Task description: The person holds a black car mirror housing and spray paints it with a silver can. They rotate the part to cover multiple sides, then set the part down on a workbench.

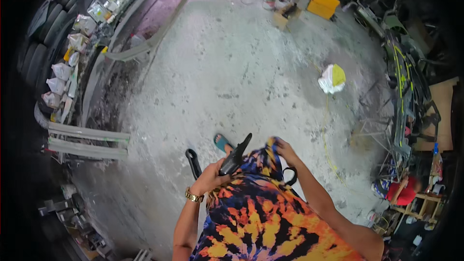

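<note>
My left hand (212,178), with a gold-coloured watch (194,195) on its wrist, is closed around a glossy black object (235,157) with a pointed tip. A black bar with a ring-shaped end (193,162) sticks out on the hand's other side; I cannot tell if both are one piece. My right hand (286,150) is closed on the bunched hem of the tie-dye shirt (261,227) I wear, lifting it in front of me. Just below that hand a black loop (291,176) shows beside the shirt. One foot in a teal sandal (222,142) stands beyond my hands.
Grey metal beams (89,140) lie at the left. Tyres (53,24) and white bags (62,71) line the far left. A white-and-yellow bundle (332,78) with a yellow cord (326,135) rests on the concrete floor. A person in red (405,191) is at the right, near car parts (401,77).
</note>
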A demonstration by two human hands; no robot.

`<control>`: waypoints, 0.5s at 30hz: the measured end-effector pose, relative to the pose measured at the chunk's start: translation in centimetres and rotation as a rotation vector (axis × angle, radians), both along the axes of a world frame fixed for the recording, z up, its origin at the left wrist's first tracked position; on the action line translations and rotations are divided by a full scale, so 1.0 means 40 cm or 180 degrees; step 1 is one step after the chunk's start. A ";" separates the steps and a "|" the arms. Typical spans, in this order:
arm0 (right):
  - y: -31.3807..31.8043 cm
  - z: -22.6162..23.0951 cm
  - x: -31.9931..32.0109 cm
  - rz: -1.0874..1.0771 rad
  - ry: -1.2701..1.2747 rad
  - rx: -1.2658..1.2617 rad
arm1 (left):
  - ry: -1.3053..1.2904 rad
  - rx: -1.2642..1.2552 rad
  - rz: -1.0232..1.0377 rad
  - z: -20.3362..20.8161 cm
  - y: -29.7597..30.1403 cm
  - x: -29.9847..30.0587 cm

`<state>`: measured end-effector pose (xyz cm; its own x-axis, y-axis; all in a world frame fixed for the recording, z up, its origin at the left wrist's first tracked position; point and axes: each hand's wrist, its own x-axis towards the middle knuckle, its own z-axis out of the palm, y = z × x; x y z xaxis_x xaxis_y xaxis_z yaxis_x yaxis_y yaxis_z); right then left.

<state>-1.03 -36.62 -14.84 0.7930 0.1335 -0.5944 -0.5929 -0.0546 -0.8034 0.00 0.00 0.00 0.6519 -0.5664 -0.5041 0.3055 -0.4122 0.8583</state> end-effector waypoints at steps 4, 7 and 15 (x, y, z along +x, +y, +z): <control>-0.109 -0.036 0.151 -0.1401 0.0516 -0.0395 | -0.0425 -0.0511 0.0021 0.042 0.095 0.295; -0.088 -0.111 0.193 -0.2417 0.0869 -0.0606 | -0.0218 -0.0837 0.0353 0.094 0.128 0.424; -0.035 -0.242 0.387 -0.1233 0.2355 -0.0233 | 0.0073 -0.1264 0.1706 0.108 0.093 0.836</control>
<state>14.46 -38.04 -24.52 0.1769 -0.1272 -0.9760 -0.9533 0.2246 -0.2021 33.45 3.74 4.32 0.8866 -0.3125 -0.3411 0.4001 0.1479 0.9045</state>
